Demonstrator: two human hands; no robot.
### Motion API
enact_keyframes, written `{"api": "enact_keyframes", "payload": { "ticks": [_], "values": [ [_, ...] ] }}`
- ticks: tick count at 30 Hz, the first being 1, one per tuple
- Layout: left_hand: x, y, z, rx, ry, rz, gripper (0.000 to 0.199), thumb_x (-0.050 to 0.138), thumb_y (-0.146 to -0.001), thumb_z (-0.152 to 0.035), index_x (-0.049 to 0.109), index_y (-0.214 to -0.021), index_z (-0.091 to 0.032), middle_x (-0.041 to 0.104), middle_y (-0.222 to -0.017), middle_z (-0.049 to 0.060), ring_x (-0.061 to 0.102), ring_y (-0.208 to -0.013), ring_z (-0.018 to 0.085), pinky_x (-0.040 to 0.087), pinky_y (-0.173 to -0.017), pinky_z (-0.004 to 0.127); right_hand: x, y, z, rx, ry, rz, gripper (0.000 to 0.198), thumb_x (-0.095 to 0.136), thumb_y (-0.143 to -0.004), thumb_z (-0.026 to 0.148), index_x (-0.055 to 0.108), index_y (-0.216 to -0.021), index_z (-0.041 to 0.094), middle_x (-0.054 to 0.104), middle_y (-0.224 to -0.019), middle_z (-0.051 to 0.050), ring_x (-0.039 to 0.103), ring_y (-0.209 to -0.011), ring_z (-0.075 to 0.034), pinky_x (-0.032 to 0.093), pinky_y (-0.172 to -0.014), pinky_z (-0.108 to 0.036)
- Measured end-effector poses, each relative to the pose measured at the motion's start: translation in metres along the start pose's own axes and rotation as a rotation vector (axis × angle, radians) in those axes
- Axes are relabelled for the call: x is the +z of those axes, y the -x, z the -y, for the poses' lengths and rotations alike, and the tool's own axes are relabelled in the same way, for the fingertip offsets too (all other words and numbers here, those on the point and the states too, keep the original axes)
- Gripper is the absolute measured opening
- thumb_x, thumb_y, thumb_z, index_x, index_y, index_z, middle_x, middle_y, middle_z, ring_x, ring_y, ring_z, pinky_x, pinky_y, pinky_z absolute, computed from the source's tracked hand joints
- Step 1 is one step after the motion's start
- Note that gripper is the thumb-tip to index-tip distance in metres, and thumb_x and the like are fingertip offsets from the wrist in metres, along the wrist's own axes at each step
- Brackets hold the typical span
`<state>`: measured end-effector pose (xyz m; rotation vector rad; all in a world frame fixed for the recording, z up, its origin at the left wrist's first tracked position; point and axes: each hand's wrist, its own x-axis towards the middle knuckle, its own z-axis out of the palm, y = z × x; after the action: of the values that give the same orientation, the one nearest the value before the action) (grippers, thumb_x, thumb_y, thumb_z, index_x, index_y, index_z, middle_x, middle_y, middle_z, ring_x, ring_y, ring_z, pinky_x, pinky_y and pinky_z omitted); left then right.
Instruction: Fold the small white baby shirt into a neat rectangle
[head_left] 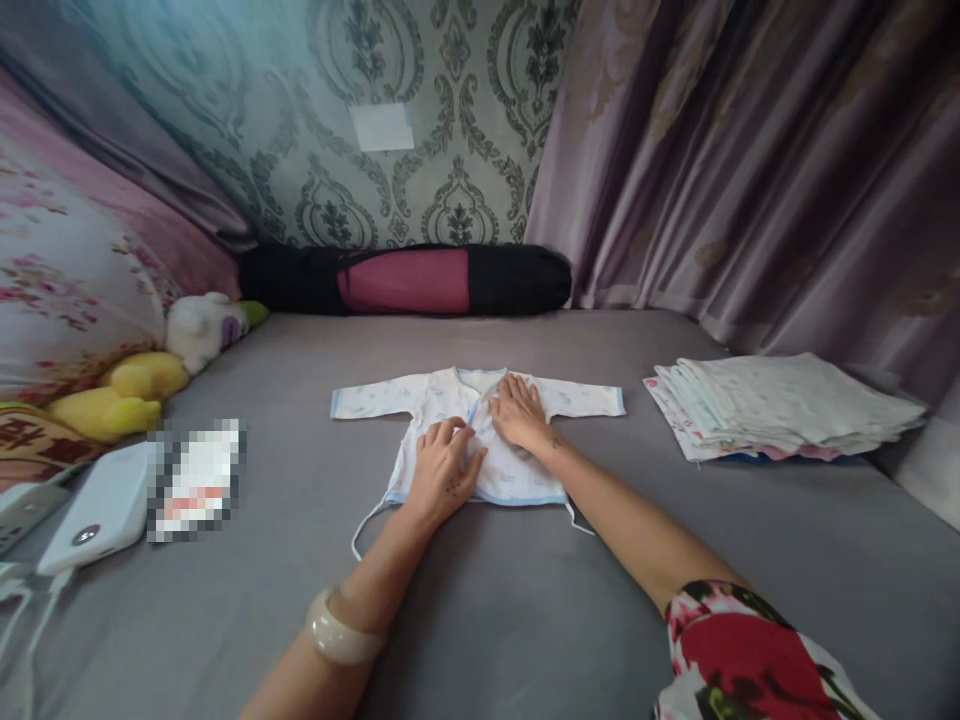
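A small white baby top [517, 482] with pale blue edging and a faint print lies front up on the grey bed sheet [480, 620]. Both its sleeves stretch out to the sides, and thin white ties trail from its lower corners. My right hand [520, 412] rests flat on the upper right of its chest, fingers together and extended. Lower down and to the left, my left hand [444, 462] touches the front panel near the middle overlap, with its fingers slightly bent and the thumb apart. Neither hand grips anything. The hands cover part of the front.
At right sits a stack of folded cloths [787, 405]. On the left are a white power bank [109, 505] with cables, a blurred-out item [201, 475], a yellow plush toy [109, 410] and a white plush toy [196, 332]. A long black-and-maroon bag [405, 280] lies along the wall.
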<state>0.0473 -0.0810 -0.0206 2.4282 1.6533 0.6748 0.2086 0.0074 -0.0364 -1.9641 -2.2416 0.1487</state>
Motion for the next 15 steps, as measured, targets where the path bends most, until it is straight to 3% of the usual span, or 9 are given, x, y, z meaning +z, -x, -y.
{"api": "enact_keyframes", "payload": {
  "ticks": [3,8,11,15],
  "values": [
    [0.007,0.004,0.0,0.102,-0.014,0.073,0.043,0.042,-0.094,-0.038,0.049,-0.133,-0.02,0.045,-0.145,0.01,0.033,-0.137,0.029,0.029,-0.109,0.047,0.006,-0.005,0.003,-0.019,0.003,-0.018,0.056,0.028,-0.099,0.032,0.029,-0.145,0.001,0.024,-0.153,-0.019,0.016,-0.142,-0.028,0.011,-0.114,-0.045],
    [0.019,0.01,0.003,0.085,-0.084,0.234,0.055,0.035,-0.096,-0.039,0.033,-0.145,-0.015,0.029,-0.154,0.012,0.021,-0.144,0.03,0.019,-0.114,0.052,0.013,-0.025,-0.004,-0.005,0.027,-0.024,0.058,0.024,-0.1,0.035,0.029,-0.145,0.0,0.024,-0.153,-0.019,0.017,-0.141,-0.028,0.011,-0.114,-0.045],
    [0.017,0.009,0.002,0.084,-0.088,0.229,0.054,0.034,-0.097,-0.04,0.033,-0.145,-0.016,0.03,-0.154,0.012,0.022,-0.143,0.03,0.02,-0.114,0.052,0.009,-0.037,-0.011,-0.01,0.041,-0.064,0.053,0.026,-0.1,0.033,0.035,-0.143,0.004,0.032,-0.15,-0.017,0.024,-0.139,-0.027,0.015,-0.113,-0.043],
    [0.008,0.004,0.0,0.064,-0.069,0.207,0.05,0.036,-0.096,-0.042,0.042,-0.14,-0.018,0.039,-0.15,0.011,0.03,-0.14,0.03,0.025,-0.112,0.052,-0.003,-0.054,-0.022,0.037,0.009,-0.091,0.039,0.029,-0.099,0.023,0.058,-0.123,0.015,0.056,-0.127,-0.014,0.048,-0.118,-0.024,0.032,-0.101,-0.035]
  ]
}}
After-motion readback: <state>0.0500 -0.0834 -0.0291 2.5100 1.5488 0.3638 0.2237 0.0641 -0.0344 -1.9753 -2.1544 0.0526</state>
